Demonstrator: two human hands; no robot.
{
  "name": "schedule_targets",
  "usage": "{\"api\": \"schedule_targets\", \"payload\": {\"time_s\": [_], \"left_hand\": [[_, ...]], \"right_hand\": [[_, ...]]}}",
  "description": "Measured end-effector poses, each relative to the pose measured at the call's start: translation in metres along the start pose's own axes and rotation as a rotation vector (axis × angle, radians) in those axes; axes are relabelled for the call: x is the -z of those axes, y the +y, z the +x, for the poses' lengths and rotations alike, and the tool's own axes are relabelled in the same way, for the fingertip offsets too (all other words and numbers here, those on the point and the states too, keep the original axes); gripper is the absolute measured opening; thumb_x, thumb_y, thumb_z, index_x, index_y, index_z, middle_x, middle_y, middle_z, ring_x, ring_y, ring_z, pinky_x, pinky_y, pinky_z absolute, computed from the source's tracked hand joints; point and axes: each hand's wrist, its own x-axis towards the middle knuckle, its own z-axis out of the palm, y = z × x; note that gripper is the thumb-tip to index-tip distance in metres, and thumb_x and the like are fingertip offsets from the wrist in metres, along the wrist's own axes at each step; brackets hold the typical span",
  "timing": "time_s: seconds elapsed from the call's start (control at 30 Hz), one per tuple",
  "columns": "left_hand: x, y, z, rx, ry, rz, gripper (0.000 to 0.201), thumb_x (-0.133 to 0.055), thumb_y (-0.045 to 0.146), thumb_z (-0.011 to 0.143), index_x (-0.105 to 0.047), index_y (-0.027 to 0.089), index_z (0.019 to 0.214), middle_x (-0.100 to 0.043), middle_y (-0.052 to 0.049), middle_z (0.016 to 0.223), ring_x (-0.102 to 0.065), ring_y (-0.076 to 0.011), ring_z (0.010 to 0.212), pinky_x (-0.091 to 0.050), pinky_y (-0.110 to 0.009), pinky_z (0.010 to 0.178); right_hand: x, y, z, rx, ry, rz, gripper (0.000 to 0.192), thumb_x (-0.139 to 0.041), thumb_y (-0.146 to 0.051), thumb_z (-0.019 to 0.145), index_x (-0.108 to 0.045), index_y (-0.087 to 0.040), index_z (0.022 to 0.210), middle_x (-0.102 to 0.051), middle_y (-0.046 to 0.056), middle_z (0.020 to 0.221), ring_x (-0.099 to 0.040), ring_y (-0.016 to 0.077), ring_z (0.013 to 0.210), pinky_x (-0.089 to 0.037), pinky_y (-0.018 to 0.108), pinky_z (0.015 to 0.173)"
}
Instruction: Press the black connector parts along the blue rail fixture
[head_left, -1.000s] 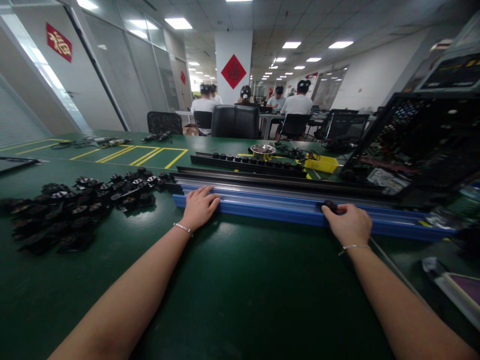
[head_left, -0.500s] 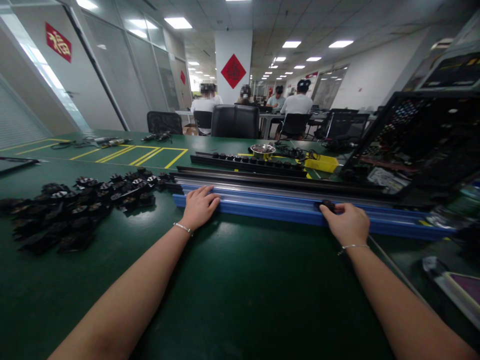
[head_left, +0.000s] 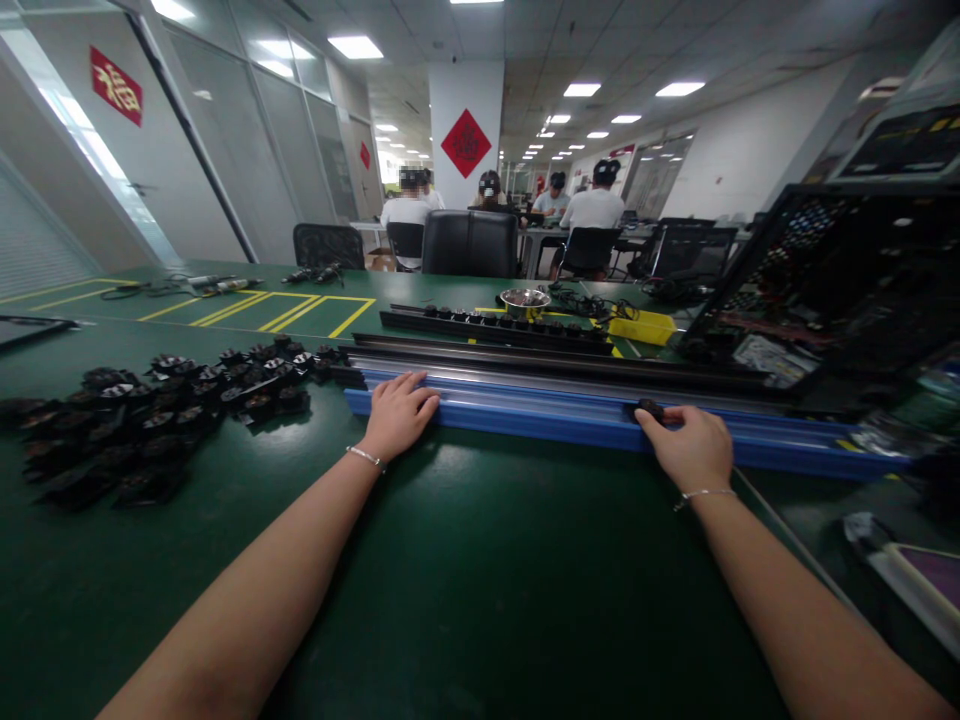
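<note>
Your left hand [head_left: 399,412] lies flat on the near-left end of the long blue rail [head_left: 570,415], fingers spread over its top edge. Your right hand [head_left: 691,445] rests further right on the same rail, its fingertips on a small black part [head_left: 649,409] sitting in the channel. Left of the rail, a heap of black parts [head_left: 150,420] covers the green table [head_left: 480,560]. Beyond the rail lies a black rail [head_left: 495,328] carrying more parts, with a metal bowl [head_left: 525,298] and a yellow tray [head_left: 642,326] just behind it. Far off, people sit at desks.
</note>
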Motion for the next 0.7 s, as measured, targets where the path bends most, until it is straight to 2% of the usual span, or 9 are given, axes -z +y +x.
{"api": "schedule_targets", "payload": {"time_s": [0.7], "left_hand": [[0.0004, 0.0002, 0.0, 0.018, -0.017, -0.02, 0.037, -0.034, 0.042, 0.092, -0.068, 0.031, 0.103, -0.054, -0.001, 0.134, -0.045, -0.0248, 0.125, -0.031, -0.044, 0.101]], "right_hand": [[-0.0005, -0.0074, -0.0043, 0.093, -0.01, 0.043, 0.038, -0.052, -0.056, 0.072, -0.058, -0.019, 0.07, -0.062, 0.011, 0.078, -0.054, 0.0282, 0.086, -0.041, 0.042, 0.08]]}}
